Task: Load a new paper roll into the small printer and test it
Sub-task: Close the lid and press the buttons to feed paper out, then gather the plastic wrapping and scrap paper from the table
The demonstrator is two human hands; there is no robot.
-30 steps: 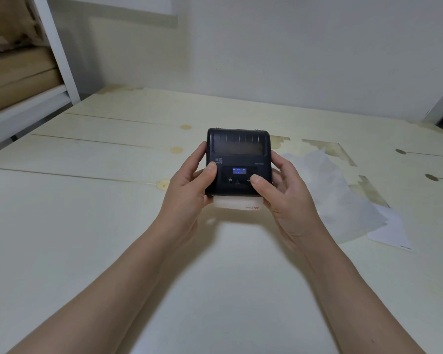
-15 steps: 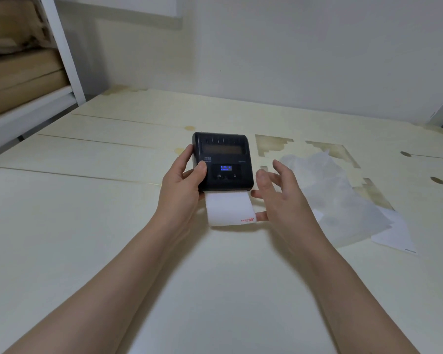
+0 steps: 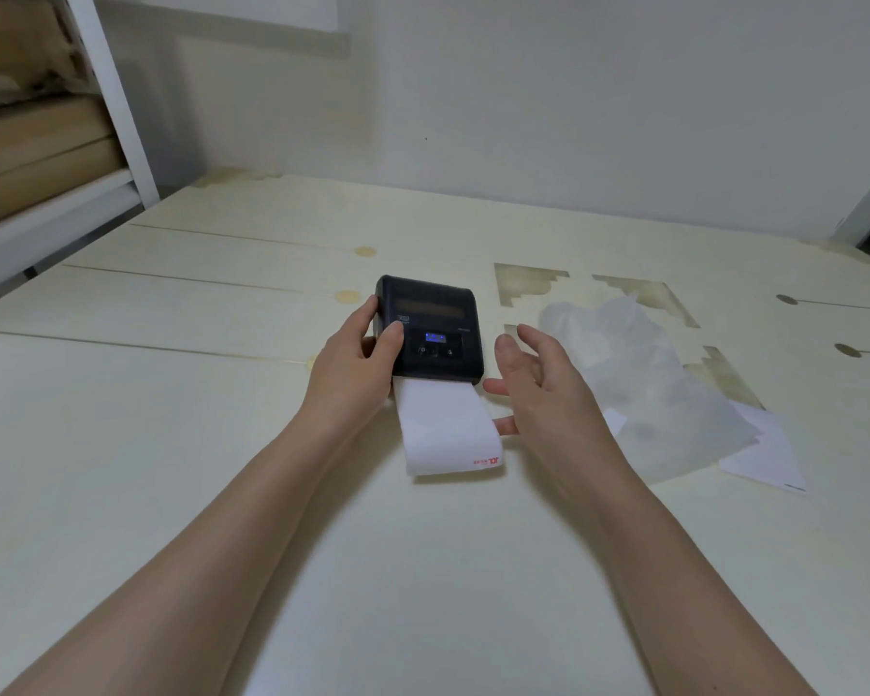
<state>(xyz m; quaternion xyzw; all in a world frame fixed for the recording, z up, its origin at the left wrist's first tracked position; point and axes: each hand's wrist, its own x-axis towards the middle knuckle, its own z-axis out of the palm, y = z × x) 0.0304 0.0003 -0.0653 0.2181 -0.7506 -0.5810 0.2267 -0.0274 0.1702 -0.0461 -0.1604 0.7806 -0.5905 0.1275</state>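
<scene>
Small black plastic printer flat on the pale cream worktop, lid closed, blue display lit. White paper strip fed out of the front slot, red mark at its end: loading apparently done, test feed under way. Left hand clamped on the printer's side; right hand beside the strip, fingers spread, gripping nothing. Probably left: tearing off.

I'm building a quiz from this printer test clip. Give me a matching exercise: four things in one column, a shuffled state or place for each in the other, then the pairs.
Things:
1. printer
2. paper strip
3. left hand
4. right hand

States:
A. open, fingers spread, beside the strip
B. grips the printer's left side
C. black, display lit blue
D. white, hanging out of the printer's near edge, red mark at its end

Pairs: 1-C, 2-D, 3-B, 4-A
</scene>
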